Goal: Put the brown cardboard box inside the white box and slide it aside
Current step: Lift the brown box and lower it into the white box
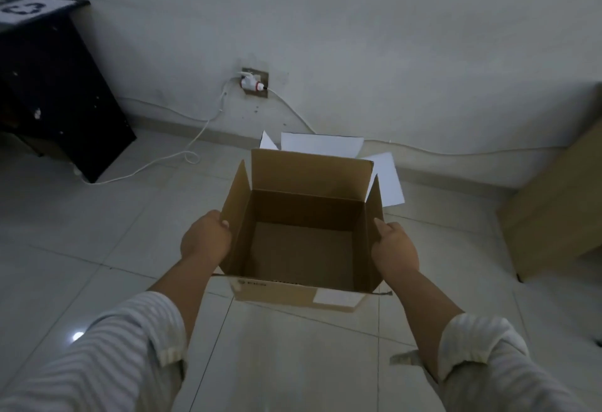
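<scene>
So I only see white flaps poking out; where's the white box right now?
In the head view the white cardboard box sits on the tiled floor near the wall, just behind the open brown cardboard box held between both hands, slightly to its right.

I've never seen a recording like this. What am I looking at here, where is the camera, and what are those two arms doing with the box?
There is no machine here: a person wears a camera on the head, looking forward and down, so you see their own arms in striped sleeves. The left hand and the right hand each have a grip on a side of an open, empty brown cardboard box, which looks lifted off the tiled floor. Just behind it, white flaps stick up; they belong to the white box, mostly hidden. On the wall sits a socket with a plug and white cables. A dark cabinet stands at left, and a light wooden piece at right.
</scene>
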The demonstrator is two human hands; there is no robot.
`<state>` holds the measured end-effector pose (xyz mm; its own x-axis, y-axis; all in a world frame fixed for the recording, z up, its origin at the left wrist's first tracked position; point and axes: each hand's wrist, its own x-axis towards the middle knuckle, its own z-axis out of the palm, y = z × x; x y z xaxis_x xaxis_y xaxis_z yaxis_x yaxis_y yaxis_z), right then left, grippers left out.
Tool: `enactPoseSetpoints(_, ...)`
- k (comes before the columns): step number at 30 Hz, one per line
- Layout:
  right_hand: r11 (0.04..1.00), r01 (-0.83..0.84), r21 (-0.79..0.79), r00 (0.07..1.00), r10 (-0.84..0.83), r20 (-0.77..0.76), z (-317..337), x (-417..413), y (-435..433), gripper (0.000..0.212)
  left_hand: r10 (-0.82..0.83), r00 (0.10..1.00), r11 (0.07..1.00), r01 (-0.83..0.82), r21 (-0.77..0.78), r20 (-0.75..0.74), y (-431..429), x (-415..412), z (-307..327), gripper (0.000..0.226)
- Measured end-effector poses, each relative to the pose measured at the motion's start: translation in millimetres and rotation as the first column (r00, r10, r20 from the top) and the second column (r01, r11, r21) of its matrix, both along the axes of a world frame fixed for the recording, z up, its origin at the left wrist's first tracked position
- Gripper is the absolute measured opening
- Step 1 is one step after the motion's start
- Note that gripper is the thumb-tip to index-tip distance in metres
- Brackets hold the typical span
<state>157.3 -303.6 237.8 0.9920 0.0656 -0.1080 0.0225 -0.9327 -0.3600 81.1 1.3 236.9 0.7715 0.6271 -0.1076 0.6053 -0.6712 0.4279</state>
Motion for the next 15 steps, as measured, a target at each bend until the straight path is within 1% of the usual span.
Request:
enactPoseSetpoints(3,1.0,0.005,-0.016,0.999,-0.004,0.039,23.6,36.8,-7.7,0.044,0.015,0.999,1.0,-0.015,-0.001,0.038,-8.5,33.9,22.2,0.029)
enactPoseSetpoints(7,1.0,0.003,-0.03,0.998,-0.001,0.063,37.5,91.5,-6.8,0.042,0.027,0.998,0.999,-0.025,-0.028,0.063,-9.6,82.6,31.7,0.029)
enactPoseSetpoints(11,0.999,0.017,-0.033,0.997,-0.014,0.078,34.0,148.7,1.9,0.044,0.027,0.996,0.999,-0.023,-0.045,0.089,-2.9,138.3,26.6,0.026)
enactPoseSetpoints(15,1.0,0.024,-0.012,0.996,-0.023,0.087,15.3,200.6,12.7,0.045,0.017,0.992,0.998,-0.01,-0.054,0.123,5.7,195.0,5.6,0.024)
